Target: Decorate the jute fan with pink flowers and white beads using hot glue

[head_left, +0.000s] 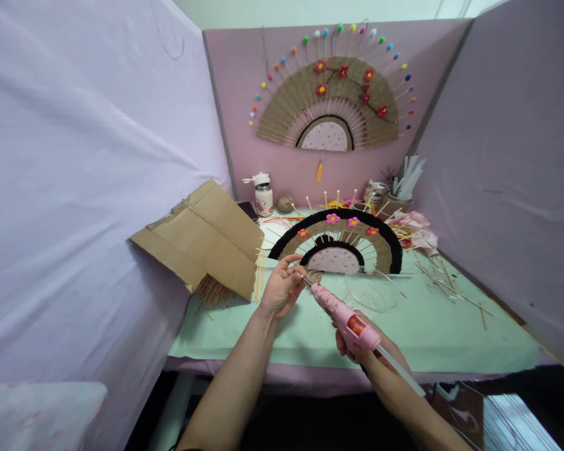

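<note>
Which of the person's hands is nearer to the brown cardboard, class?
The left. The left hand is just to the right of the cardboard, at the tip of the pink glue gun; the right hand is farther right, gripping the gun.

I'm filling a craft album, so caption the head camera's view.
The right hand holds a pink glue gun, its nozzle close to the left hand, before a flower-trimmed fan.

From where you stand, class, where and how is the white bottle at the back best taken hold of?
Grip the white bottle around its rounded body, probably from the front: it stands upright, its open lid juts left, and the twine ball sits close on its right.
</note>
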`<action>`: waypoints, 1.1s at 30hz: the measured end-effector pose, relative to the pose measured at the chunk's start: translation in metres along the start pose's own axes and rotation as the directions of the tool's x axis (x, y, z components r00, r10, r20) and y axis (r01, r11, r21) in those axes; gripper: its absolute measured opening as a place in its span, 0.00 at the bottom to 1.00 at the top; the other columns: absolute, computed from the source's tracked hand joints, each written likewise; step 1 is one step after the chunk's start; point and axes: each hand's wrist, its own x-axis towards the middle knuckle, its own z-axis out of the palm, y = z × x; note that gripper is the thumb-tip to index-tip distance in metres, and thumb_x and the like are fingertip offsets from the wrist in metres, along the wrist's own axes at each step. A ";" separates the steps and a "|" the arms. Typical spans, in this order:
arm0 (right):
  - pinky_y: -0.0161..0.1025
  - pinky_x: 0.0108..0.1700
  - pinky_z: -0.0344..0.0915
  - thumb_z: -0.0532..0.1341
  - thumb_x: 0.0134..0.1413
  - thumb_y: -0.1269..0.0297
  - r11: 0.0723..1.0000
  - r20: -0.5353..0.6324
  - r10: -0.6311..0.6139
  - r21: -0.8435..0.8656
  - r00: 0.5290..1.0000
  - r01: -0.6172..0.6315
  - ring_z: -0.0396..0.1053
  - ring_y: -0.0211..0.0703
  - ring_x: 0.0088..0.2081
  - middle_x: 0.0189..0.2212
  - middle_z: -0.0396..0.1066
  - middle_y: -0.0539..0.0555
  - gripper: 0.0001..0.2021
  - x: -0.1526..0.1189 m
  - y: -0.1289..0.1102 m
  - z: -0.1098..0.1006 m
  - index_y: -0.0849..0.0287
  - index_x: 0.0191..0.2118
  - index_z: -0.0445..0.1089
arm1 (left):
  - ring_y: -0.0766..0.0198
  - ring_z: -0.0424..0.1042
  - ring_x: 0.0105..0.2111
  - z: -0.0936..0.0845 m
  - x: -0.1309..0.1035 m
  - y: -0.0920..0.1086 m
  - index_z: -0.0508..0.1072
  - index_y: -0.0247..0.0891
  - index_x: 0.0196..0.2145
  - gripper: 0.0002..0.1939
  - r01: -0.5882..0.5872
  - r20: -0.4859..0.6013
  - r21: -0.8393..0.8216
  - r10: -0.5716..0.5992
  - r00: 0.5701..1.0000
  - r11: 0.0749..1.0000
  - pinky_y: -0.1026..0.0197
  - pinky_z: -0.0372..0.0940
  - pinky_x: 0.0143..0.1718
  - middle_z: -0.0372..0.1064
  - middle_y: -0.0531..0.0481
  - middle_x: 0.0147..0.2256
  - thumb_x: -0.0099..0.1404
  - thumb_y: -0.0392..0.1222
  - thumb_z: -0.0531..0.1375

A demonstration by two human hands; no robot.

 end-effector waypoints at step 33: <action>0.36 0.27 0.57 0.56 0.61 0.45 0.972 -0.104 0.036 0.236 0.994 -0.010 0.61 0.38 0.26 0.26 0.67 0.52 0.22 -0.006 0.006 0.008 0.61 0.42 0.71 | 0.75 0.64 0.23 0.002 0.001 0.000 0.70 0.36 0.41 0.33 0.014 -0.033 0.000 -0.014 0.999 1.000 0.71 0.60 0.29 0.69 0.57 0.23 0.39 0.45 0.76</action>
